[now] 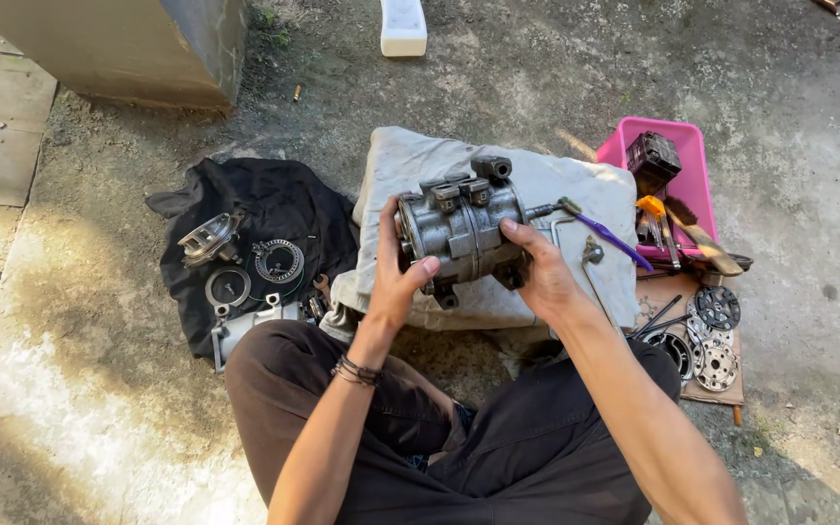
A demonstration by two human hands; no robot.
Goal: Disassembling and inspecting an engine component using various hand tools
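Observation:
A grey metal compressor body (461,226), cylindrical with ports on top, is held up between both hands above a folded grey cloth (576,180). My left hand (398,272) grips its open left end, thumb underneath. Its right end rests in the grip of my right hand (540,272), fingers wrapped over the casing. I sit cross-legged in dark trousers, and my left wrist carries dark bracelets.
A black cloth (274,199) at left bears round metal parts (278,261) and a housing (209,238). At right are a pink tray (681,136) of tools, a purple-handled tool (610,236), discs on cardboard (717,335), a white container (403,26) and a concrete block (128,44).

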